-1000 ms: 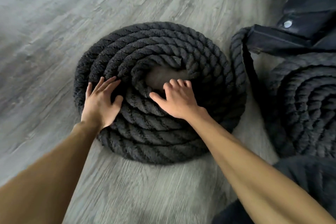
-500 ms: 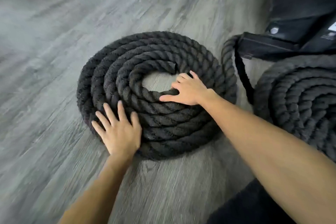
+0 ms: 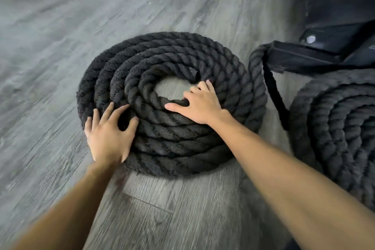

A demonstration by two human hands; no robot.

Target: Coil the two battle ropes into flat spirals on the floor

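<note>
A thick black battle rope point(image 3: 172, 55) lies on the grey floor as a flat spiral of several turns, with a small bare hole in its middle. My left hand point(image 3: 107, 136) rests on the coil's near-left outer turns, fingers spread and fairly straight. My right hand point(image 3: 200, 105) lies on the inner turns at the right of the hole. Its fingers curl over the innermost turn into the hole and its thumb points left. A second coiled black rope point(image 3: 334, 128) lies at the right edge, partly cut off by the frame.
A black metal equipment base point(image 3: 304, 57) with a bolt stands at the back right. The first rope's outer end point(image 3: 255, 61) runs up to it, and a black strap point(image 3: 274, 91) hangs between the two coils. Grey wood-look floor point(image 3: 81, 26) stretches left and in front.
My left hand moved up from the coil's near edge onto its left turns. My right hand stays on the inner turn. The view moved closer.
</note>
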